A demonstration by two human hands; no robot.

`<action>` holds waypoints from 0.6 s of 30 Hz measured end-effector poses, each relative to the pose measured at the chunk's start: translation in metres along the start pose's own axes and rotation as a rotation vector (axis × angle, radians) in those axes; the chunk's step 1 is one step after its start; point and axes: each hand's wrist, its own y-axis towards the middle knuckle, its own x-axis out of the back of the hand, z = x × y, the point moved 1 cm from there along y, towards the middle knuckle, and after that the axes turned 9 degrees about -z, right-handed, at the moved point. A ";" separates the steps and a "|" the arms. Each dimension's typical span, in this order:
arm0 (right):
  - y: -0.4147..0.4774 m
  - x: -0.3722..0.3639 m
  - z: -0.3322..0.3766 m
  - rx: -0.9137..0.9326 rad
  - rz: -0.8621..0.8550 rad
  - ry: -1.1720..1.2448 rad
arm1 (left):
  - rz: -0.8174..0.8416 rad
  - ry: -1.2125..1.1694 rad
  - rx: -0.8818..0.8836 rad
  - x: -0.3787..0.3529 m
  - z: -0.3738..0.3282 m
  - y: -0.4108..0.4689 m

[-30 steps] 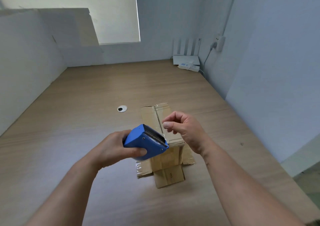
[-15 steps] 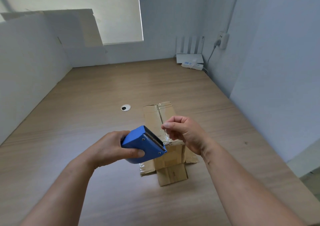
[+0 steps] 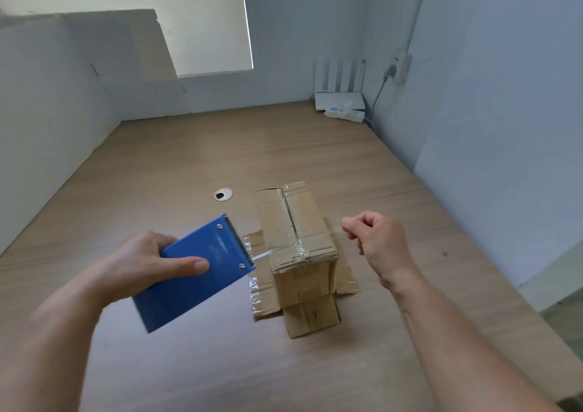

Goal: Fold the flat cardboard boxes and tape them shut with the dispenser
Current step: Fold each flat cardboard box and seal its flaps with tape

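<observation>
While gripping the blue dispenser in the left hand, thumb flat on top, pinches clear tape in the curled right hand beside the box.

A light wood-grain counter runs back to the white walls that close it in on the left, rear and right. A cardboard box stands on it a little right of the middle, its long top seam covered with clear tape. Its lower flaps splay flat on the wood: a left flap with shiny tape along its edge, a front flap and a right flap. Just left of the box's far end, a round cable grommet is set into the surface. In the far right corner lie a white router and, touching its front, a white power strip. A small dark speck marks the wood near the right edge.
</observation>
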 end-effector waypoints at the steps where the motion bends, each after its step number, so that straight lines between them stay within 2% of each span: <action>1: 0.000 0.003 -0.005 -0.013 0.002 -0.038 | 0.020 0.026 0.027 0.004 0.005 -0.003; 6: -0.009 -0.006 -0.025 -0.039 0.018 -0.214 | 0.104 0.131 0.117 -0.001 0.015 0.000; 18: 0.003 -0.005 -0.042 -0.058 -0.014 -0.303 | 0.114 0.227 0.161 -0.019 0.012 0.026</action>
